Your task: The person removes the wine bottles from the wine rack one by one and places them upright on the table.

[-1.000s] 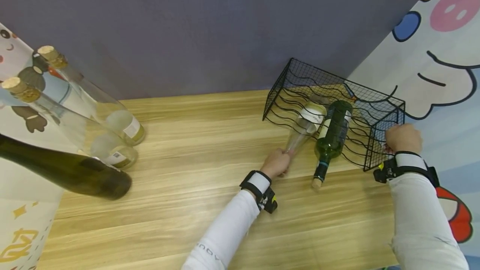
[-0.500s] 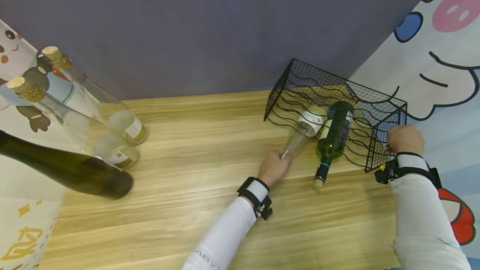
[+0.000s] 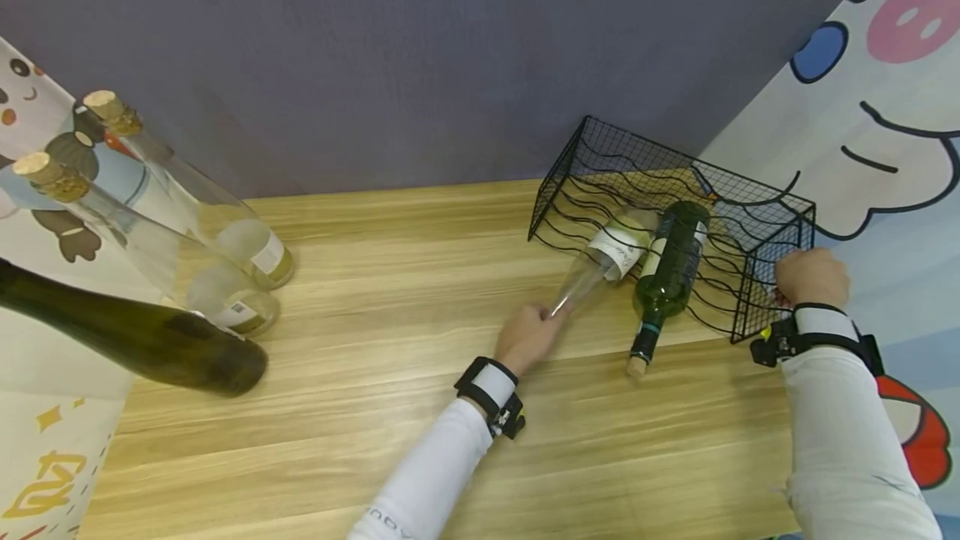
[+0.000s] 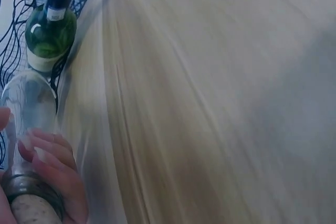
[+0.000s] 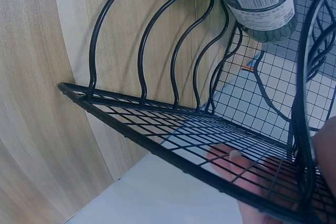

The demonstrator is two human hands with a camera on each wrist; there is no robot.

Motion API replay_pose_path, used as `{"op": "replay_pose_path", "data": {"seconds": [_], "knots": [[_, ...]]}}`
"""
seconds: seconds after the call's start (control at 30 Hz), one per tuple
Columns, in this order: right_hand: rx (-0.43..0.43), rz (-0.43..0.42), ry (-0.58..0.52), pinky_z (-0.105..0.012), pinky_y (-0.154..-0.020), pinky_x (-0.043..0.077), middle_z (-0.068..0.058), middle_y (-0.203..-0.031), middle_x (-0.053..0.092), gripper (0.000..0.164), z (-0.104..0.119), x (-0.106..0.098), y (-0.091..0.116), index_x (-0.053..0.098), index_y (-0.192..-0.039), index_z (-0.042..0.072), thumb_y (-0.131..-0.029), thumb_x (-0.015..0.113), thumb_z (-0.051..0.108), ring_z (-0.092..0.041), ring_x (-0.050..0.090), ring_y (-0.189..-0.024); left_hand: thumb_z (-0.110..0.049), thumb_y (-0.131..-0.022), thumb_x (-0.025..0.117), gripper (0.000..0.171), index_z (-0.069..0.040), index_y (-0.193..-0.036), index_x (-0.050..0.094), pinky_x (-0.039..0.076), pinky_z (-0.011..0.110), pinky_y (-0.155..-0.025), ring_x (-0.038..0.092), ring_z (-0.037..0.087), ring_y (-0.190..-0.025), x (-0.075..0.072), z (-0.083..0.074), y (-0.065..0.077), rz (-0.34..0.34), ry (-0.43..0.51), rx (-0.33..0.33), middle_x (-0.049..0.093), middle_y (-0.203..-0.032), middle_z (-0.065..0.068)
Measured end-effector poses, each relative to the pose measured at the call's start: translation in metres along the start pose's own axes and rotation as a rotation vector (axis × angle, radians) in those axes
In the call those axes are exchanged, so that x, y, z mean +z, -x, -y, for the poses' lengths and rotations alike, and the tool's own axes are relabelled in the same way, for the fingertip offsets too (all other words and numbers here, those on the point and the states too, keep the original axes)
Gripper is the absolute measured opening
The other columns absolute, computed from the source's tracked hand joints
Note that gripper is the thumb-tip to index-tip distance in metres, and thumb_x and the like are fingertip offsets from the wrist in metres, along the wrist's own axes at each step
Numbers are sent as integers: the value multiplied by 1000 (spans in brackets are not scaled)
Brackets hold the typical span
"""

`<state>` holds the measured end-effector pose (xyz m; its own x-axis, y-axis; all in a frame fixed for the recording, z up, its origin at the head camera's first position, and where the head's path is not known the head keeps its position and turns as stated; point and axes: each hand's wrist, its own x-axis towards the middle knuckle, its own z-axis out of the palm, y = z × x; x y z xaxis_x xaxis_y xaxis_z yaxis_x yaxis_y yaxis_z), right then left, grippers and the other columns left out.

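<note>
Fingers of the left hand (image 3: 529,337) are curled round the neck of a clear bottle (image 3: 617,253), whose labelled body is contained ahead of that hand in a black wire rack (image 3: 756,280). Just right of it, a green bottle (image 3: 669,273) is cradled. The rack's end is gripped by the curled right hand (image 3: 812,277). Should that hold be loosened, the rack could be dragged or tipped; were the clear bottle swung rightward, the green bottle might be knocked.

The left hand (image 3: 527,337) now sits nearer the person and farther left than a second ago, drawing the corked clear glass bottle (image 3: 587,280) along by its neck; its white label (image 3: 617,251) now lies farther from the black wire wine rack's (image 3: 759,280) back.
</note>
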<state>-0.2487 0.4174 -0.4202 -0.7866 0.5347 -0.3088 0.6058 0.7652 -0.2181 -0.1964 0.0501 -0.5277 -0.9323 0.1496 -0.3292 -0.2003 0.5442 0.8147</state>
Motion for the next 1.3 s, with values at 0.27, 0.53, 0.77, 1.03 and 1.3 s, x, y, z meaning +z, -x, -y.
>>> {"op": "replay_pose_path", "data": {"seconds": [0.27, 0.53, 0.77, 1.03, 1.3], "knots": [[-63, -40, 50, -34, -45, 47, -18, -56, 56, 53, -1, 4, -5, 56, -79, -13, -100, 19, 19, -34, 60, -59, -65, -94, 47, 54, -17, -76, 62, 34, 26, -44, 42, 12, -49, -17, 7, 0, -2, -80, 46, 46, -59, -5], [-62, -42, 36, -34, -45, 47, -16, -56, 55, 52, 0, 3, -2, 55, -81, -14, -101, 20, 18, -30, 58, -56, -69, -91, 48, 56, -17, -75, 62, 33, 25, -42, 40, 11, -48, -27, 15, 4, 39, -67, 47, 45, -59, -6], [-55, -44, 14, -33, -45, 47, -11, -51, 55, 52, 1, 3, 0, 56, -79, -12, -101, 20, 19, -27, 57, -52, -69, -91, 50, 60, -12, -81, 66, 33, 24, -42, 40, 10, -48, -38, 18, 7, 52, -83, 63, 45, -60, -6], [-67, -47, 23, -36, -50, 49, -10, -50, 55, 54, 1, 1, 4, 56, -75, -10, -101, 19, 19, -27, 57, -53, -65, -93, 50, 62, -6, -85, 69, 33, 24, -43, 39, 10, -49, -48, 19, 11, 85, -78, 77, 47, -61, -5], [-64, -50, 8, -34, -48, 47, -10, -49, 56, 54, -2, 2, 1, 56, -74, -10, -100, 19, 19, -28, 57, -53, -69, -91, 50, 63, -10, -95, 72, 38, 26, -48, 46, 12, -53, -64, 23, 19, 110, -101, 70, 64, -73, 2]]}}
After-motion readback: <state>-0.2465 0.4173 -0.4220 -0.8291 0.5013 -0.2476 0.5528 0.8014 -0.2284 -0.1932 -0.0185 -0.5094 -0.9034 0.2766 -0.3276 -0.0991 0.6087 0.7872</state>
